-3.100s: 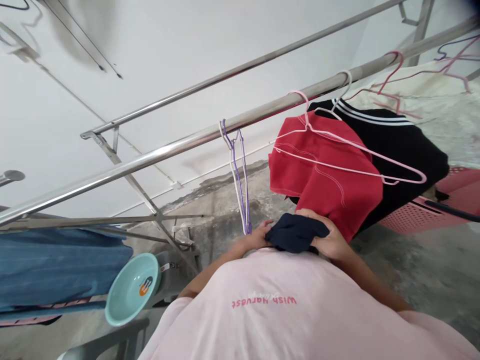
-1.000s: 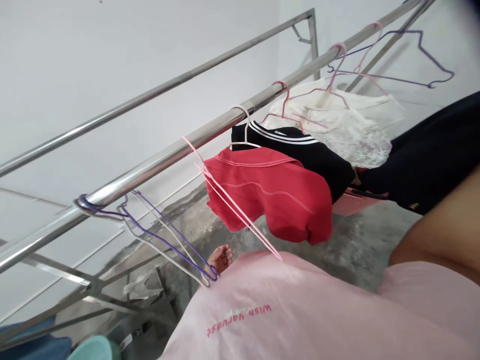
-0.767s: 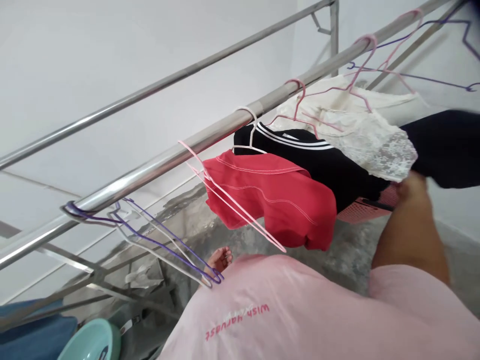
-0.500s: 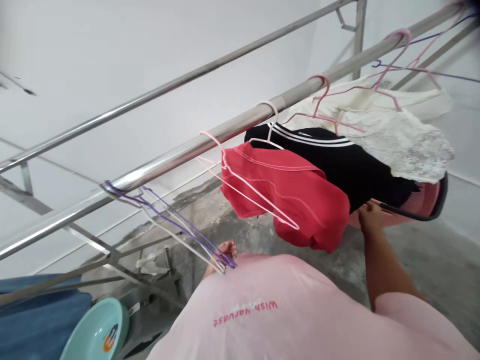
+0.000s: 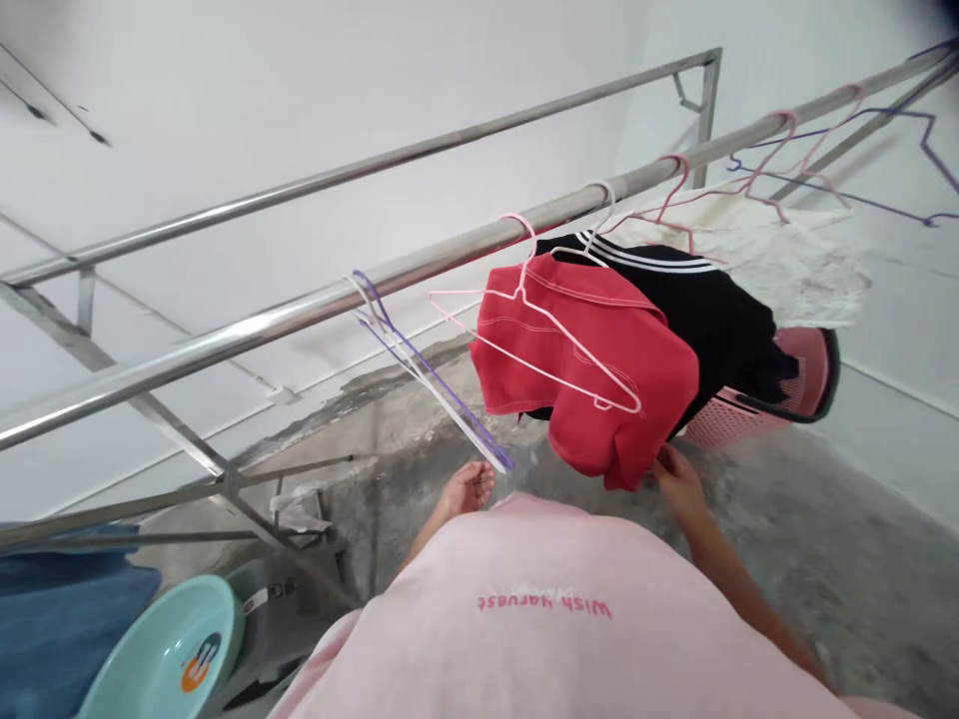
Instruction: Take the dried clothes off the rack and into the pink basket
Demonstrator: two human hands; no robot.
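My right hand (image 5: pixel 680 481) is at the lower right edge of a red garment (image 5: pixel 599 355), its fingers closed on the cloth. A pink hanger (image 5: pixel 522 290) hooked on the rail hangs in front of that garment. My left hand (image 5: pixel 469 487) has its fingers curled in, with nothing seen in them, just below the lower ends of a purple hanger (image 5: pixel 450 384) and white hangers (image 5: pixel 427 377). Behind the red garment hangs a black garment (image 5: pixel 704 310) with white stripes, below a white hanger (image 5: pixel 599 222).
A metal rail (image 5: pixel 292 318) crosses the view. White lacy clothing (image 5: pixel 801 265) hangs on the right above a pink basket (image 5: pixel 738 421) with a dark rim. At lower left are a mint basin (image 5: pixel 161 649) and blue cloth (image 5: pixel 67 619). A purple hanger (image 5: pixel 884 110) hangs far right.
My right hand has left the basket's rim and moved left to the red garment's lower edge. The view has shifted, and my left hand shows more fully below the hangers.
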